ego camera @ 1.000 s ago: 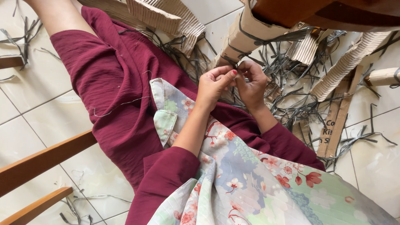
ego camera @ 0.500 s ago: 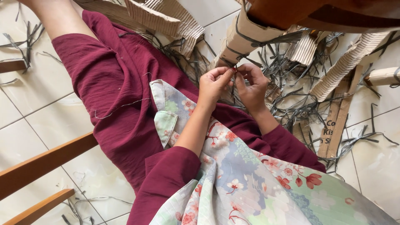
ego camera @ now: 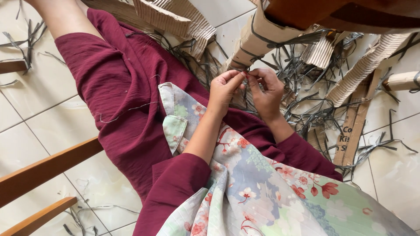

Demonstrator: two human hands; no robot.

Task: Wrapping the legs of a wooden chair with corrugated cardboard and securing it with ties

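Just past the top edge of the flowered cloth (ego camera: 262, 192): left hand (ego camera: 225, 89) and right hand (ego camera: 267, 89), held up close, fingertips meeting. Both pinched tight on some tiny thing (ego camera: 246, 75) between thumbs and first fingers. Too small to name; maybe a bit of thread, but cannot tell. Held in the air, just above the cloth's top edge, not touching the cloth.

Under the cloth and off to its left: dark red dress (ego camera: 118, 87), spread over the lap, with a few loose pale threads (ego camera: 127, 108) lying on it. Left forearm resting across the cloth.

Beyond the cloth, past the hands: torn cardboard pieces (ego camera: 175, 17) and a mess of dark thin strips (ego camera: 306, 87) on the tiled floor (ego camera: 26, 109). Left of the cloth, low down: two wooden bars (ego camera: 43, 168).

Looks like fiddly finger work right in the middle, not finished. Nothing let go yet, nothing put down. Cloth only lying there, with no fingers working on it and no stitching to be seen from this side. Hard to judge more than that.
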